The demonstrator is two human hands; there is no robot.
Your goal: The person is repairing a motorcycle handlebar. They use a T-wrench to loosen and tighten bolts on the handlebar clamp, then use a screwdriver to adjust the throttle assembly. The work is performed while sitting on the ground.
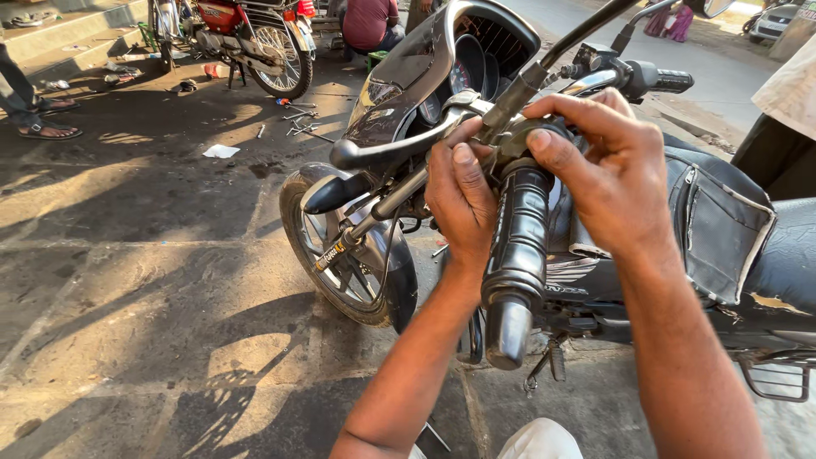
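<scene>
A black motorcycle (722,246) stands in front of me, its left handlebar grip (514,255) pointing toward the camera. My left hand (459,200) presses against the switch housing (510,140) at the inner end of the grip, thumb up beside the clutch lever (391,149). My right hand (608,174) curls over the top of the same housing, fingertips on it. Between the hands the housing is partly hidden. The instrument cluster (472,68) sits just behind.
The front wheel (340,263) rests on stone paving. A red motorcycle (246,34) is parked at the back, with loose tools (297,119) on the ground near it. A seated person (370,21) and someone's sandalled feet (47,119) are further off.
</scene>
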